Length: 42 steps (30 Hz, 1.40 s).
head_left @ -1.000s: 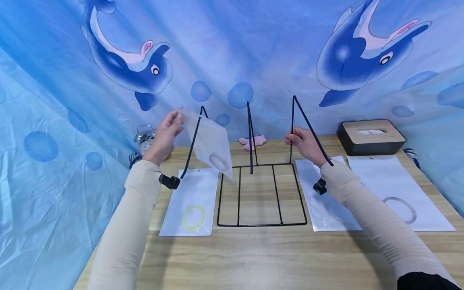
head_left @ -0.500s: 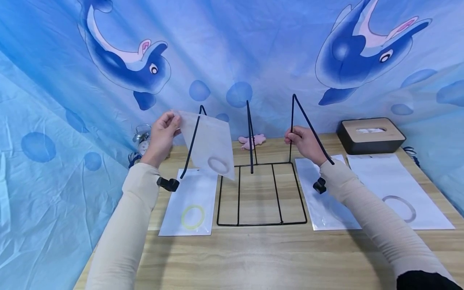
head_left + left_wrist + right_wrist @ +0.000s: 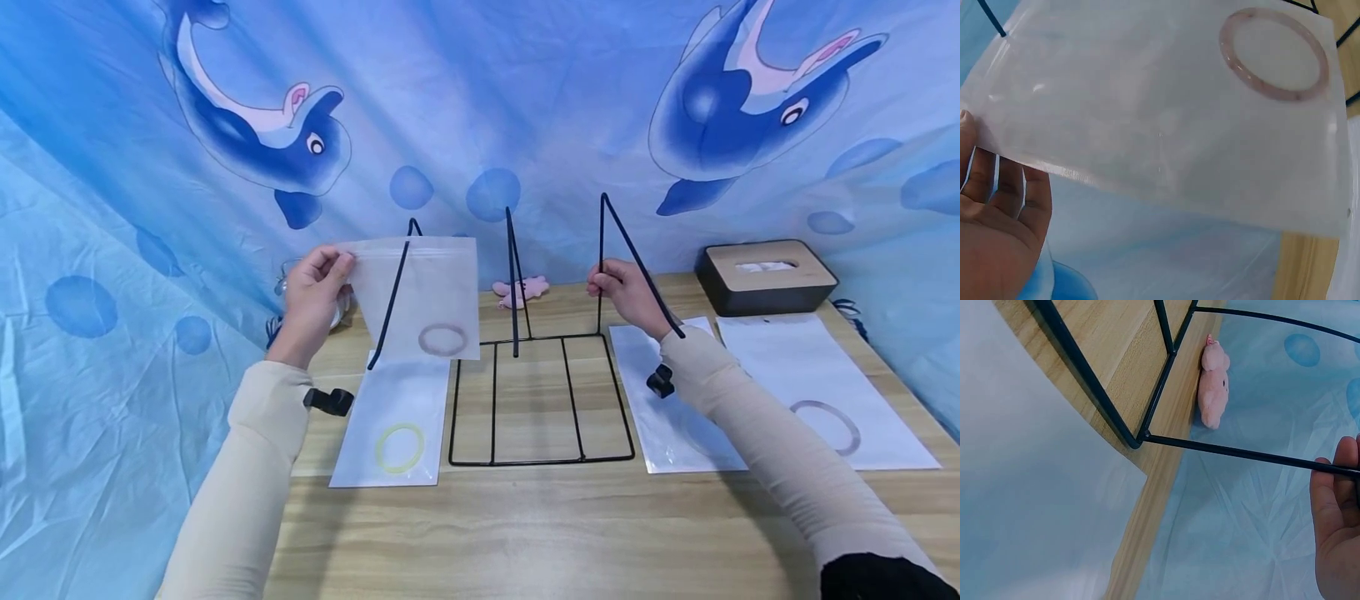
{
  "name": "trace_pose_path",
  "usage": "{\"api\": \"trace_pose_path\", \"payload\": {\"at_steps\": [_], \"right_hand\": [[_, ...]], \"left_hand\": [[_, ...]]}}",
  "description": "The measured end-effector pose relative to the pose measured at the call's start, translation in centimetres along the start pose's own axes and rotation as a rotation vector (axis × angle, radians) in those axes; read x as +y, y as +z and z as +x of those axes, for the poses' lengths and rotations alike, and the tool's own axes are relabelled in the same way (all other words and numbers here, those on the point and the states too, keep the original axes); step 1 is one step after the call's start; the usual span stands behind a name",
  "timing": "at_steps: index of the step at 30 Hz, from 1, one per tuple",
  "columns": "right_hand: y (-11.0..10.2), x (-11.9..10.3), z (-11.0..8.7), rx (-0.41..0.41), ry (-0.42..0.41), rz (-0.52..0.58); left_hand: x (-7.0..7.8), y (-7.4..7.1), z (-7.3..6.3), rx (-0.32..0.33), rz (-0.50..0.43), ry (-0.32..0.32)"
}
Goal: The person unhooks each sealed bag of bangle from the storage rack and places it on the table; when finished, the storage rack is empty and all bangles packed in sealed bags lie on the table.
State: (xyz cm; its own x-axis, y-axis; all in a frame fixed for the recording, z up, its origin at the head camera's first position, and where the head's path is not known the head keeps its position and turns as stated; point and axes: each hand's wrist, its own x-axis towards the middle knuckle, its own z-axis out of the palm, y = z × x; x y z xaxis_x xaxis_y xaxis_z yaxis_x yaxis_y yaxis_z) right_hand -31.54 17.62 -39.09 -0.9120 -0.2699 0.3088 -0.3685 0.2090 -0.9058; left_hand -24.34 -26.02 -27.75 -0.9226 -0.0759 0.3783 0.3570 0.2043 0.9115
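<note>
My left hand (image 3: 311, 300) pinches the upper left corner of a translucent zip bag (image 3: 435, 287). Inside the bag lies a pinkish bangle-like ring (image 3: 1275, 93), low in its right corner. The bag hangs in the air behind the left prong of a black wire rack (image 3: 1229, 450), which crosses in front of it in the head view. My right hand (image 3: 630, 292) grips the rack's right rear upright. Beneath the raised bag, a white flat bag or sheet (image 3: 382, 400) with a yellow ring (image 3: 400, 472) lies on the table.
Right of the rack lie two more white sheets or bags (image 3: 787, 358), one showing a greyish ring (image 3: 855, 433). A tissue box (image 3: 776, 296) stands at the back right. Behind the rack sits a pink plush toy (image 3: 532, 287). An alarm clock is mostly hidden behind my left hand.
My left hand has moved left and slightly down, turning the bag from a slanted pose to face the camera more squarely. My right hand keeps its hold on the rack.
</note>
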Motion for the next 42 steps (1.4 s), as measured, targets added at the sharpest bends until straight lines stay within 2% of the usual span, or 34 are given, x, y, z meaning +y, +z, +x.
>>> {"api": "trace_pose_path", "payload": {"at_steps": [2, 8, 15, 22, 31, 38, 42], "right_hand": [[0.0, 0.1, 0.1, -0.001, -0.005, -0.008], [0.1, 0.1, -0.1, 0.004, -0.008, -0.007], [0.0, 0.2, -0.2, 0.014, 0.015, -0.016], [-0.2, 0.4, -0.4, 0.037, 0.028, -0.07], [0.0, 0.4, -0.4, 0.021, 0.018, -0.042], [-0.1, 0.3, -0.4, 0.051, 0.038, -0.061], [0.0, 0.3, -0.2, 0.03, 0.02, -0.023]], "left_hand": [[0.2, -0.2, -0.5, -0.015, -0.003, 0.018], [0.9, -0.8, -1.5, -0.049, 0.092, 0.05], [1.6, -0.9, -2.7, -0.034, 0.111, 0.103], [2.2, -0.9, -4.3, -0.011, 0.069, 0.144], [2.8, -1.5, -6.7, 0.005, 0.042, 0.168], [3.8, -1.5, -8.3, 0.036, 0.027, 0.168], [3.9, -1.8, -9.2, 0.04, 0.022, 0.161]]}}
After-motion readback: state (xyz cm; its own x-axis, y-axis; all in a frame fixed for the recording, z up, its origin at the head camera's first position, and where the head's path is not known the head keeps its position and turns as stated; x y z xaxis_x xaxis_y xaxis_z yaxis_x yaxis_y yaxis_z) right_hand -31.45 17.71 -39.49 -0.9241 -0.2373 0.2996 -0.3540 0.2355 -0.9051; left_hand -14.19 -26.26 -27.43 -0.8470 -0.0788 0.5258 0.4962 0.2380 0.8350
